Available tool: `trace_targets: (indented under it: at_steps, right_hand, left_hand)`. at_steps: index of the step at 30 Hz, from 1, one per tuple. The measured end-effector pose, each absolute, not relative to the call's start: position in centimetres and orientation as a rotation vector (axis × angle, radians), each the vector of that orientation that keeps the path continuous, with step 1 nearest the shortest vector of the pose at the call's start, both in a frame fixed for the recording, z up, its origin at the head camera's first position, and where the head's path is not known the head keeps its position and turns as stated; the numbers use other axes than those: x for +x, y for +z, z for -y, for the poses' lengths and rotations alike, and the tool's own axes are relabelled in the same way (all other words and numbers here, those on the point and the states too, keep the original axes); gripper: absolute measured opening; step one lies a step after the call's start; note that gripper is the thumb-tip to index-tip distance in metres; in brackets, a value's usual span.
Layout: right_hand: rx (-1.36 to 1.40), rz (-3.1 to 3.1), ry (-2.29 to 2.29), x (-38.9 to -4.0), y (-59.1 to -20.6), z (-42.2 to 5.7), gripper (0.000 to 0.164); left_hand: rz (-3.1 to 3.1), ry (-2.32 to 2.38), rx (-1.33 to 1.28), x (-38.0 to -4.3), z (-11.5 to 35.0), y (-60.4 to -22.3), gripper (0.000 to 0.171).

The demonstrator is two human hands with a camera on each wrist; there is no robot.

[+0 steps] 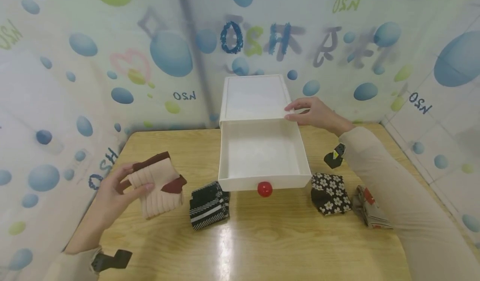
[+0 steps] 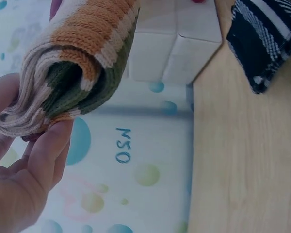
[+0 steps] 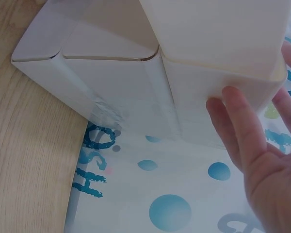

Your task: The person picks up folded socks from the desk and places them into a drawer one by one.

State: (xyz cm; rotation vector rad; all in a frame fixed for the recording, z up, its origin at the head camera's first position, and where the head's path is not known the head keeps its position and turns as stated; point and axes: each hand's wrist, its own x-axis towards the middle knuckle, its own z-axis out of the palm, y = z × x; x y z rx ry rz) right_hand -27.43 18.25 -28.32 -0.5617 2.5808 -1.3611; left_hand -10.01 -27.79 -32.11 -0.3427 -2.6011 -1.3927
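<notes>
My left hand pinches folded knit socks over the table's left side, thumb in front and fingers behind. The head view shows their cream ribbing and dark red patches. In the left wrist view the socks have orange, white and green stripes, folded over in layers. At the back centre stands a white drawer box. Its top drawer is pulled out, with a bare floor and a red knob. My right hand holds the box's top right front corner; its fingers press the side wall.
Folded black-and-white patterned socks lie just left of the drawer front. To the right lie folded black socks with white flowers and a grey-beige folded bundle with red, partly behind my sleeve. A printed curtain hangs behind the wooden table.
</notes>
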Motion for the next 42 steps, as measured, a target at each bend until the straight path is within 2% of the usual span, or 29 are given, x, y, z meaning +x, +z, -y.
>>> trace_targets:
  at_steps: [8,19,27,33,42]
  right_hand:
    - [-0.540,-2.546,-1.387,-27.4,-28.2,-18.3,0.041]
    - [-0.565,-2.561,-1.379,-27.1,-28.4,-18.2,0.041]
    - [-0.565,-2.553,-1.386,-26.5,-27.7,-17.8,0.038]
    - [-0.553,-2.542,-1.398,-26.8,-28.1,-18.1,0.040]
    - [-0.552,-2.525,-1.407,-27.0,-28.0,-18.2,0.040]
  left_hand:
    - [2.538,-1.337,-0.413,-9.9,26.2,-29.7,0.040]
    - [2.322,-1.624,-0.715,-9.9,24.4,-26.5,0.043]
    - [2.326,-1.762,-0.741,-10.1,22.4,-24.5,0.045]
    - [2.386,-1.757,-0.728,-11.2,20.1,-22.8,0.046]
    - [2.454,-1.693,-0.805,-14.0,17.2,-23.3,0.044]
